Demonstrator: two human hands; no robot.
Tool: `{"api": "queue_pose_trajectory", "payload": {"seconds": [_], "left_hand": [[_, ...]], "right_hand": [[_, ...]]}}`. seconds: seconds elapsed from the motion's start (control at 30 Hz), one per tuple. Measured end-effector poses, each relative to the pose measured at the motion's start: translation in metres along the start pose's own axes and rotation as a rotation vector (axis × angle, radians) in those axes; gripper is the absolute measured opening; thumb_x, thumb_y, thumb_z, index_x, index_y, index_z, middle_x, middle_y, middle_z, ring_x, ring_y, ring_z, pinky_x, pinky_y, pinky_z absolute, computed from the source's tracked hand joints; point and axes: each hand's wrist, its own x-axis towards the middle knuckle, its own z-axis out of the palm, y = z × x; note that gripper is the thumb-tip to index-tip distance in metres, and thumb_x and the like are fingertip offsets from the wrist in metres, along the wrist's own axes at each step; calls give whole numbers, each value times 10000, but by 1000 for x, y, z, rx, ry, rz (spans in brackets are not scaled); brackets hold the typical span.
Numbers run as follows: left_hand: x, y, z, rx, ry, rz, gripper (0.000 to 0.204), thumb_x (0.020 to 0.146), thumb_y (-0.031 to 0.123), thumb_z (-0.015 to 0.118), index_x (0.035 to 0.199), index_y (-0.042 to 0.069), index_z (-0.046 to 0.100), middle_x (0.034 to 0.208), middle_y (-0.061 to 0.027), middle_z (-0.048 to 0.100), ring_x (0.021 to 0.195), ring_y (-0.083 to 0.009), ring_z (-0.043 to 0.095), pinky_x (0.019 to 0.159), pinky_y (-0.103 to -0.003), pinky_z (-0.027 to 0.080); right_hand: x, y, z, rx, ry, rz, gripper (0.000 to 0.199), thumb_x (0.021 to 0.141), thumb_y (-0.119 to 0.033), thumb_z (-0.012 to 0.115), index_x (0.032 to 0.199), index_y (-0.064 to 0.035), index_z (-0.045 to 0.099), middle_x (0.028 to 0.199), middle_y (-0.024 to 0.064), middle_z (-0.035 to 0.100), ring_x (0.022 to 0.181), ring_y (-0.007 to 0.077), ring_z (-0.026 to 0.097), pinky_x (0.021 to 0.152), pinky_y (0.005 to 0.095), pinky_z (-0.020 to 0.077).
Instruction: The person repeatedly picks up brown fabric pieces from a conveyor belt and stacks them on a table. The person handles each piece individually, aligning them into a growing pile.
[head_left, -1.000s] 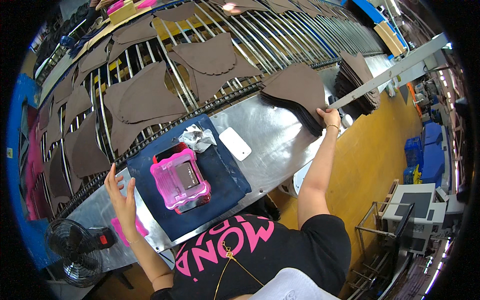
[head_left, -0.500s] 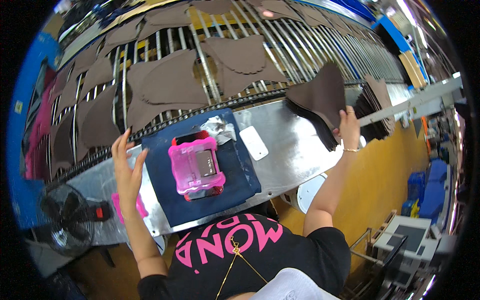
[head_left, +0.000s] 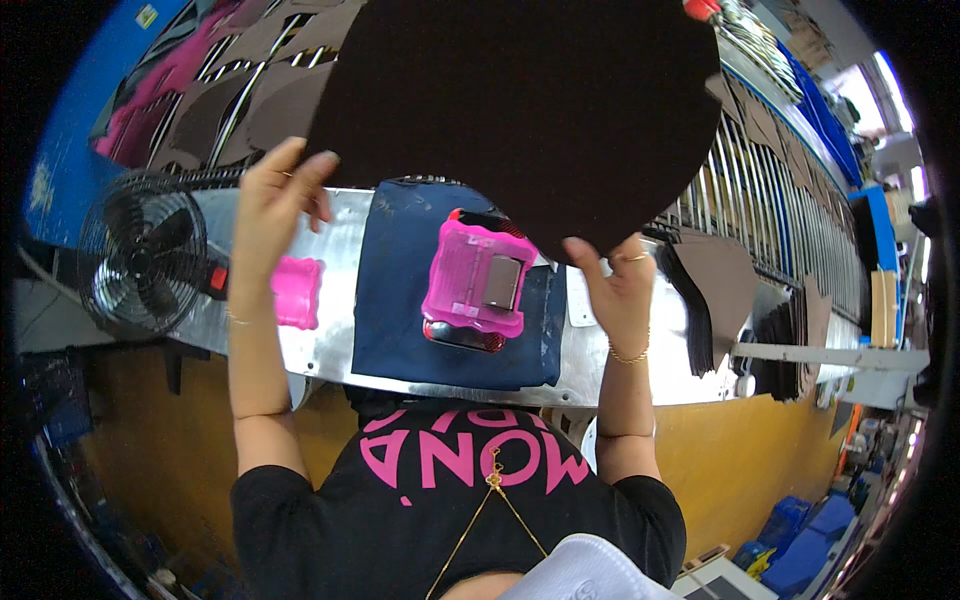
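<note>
A large dark brown cut panel (head_left: 530,110) is raised over the table and fills the upper middle of the view. Thumb and fingers of my right hand (head_left: 620,285) pinch its lower corner. At its left corner, my left hand (head_left: 278,200) has thumb and fingers closed on the edge. Below the panel, a pink scalloped plastic frame (head_left: 450,270) with a grey block (head_left: 502,282) in it rests on a dark blue mat (head_left: 395,330). The panel's lower edge hides part of the mat. A stack of brown panels (head_left: 715,285) lies beyond my right hand.
At the left of the metal table (head_left: 335,340) stands a black fan (head_left: 145,255), with a pink tray (head_left: 297,293) beside it. Behind runs a roller conveyor (head_left: 765,180) carrying brown panels. A second panel stack (head_left: 800,340) stands by a grey bar (head_left: 840,355) at right.
My right hand has lifted a panel off the stack and brought it left over the mat. My left hand has come to the panel's left corner. The view has turned.
</note>
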Motion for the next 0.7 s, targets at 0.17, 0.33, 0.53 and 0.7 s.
{"api": "queue_pose_trajectory", "payload": {"seconds": [0.17,0.33,0.53,0.7], "left_hand": [[-24,25,-45,217,175,72,170,901,113,643,1003,-23,636,642,-18,575,536,-60,551,452,-180,394],[-29,17,-39,265,138,-4,133,877,109,669,930,-10,637,637,-9,574,536,-56,553,454,-181,391],[-29,-18,-6,223,-75,-79,88,871,56,644,882,-29,622,671,-13,570,528,-71,563,457,-211,431],[-17,-23,46,525,-359,272,88,800,71,672,857,7,652,766,-127,578,701,-303,583,617,-361,469]], "right_hand": [[0,-6,40,-19,-82,-130,187,747,-55,756,918,-45,682,841,109,691,712,260,640,730,350,480],[-10,1,42,-132,-80,-177,117,737,-69,759,814,-61,672,771,68,676,681,244,607,786,370,425],[-54,28,3,-356,-74,-157,231,691,-6,739,905,-77,688,777,43,683,668,205,618,791,356,396],[-95,34,-37,-290,-140,17,122,770,23,633,883,2,673,780,114,672,647,213,571,654,287,443]]}}
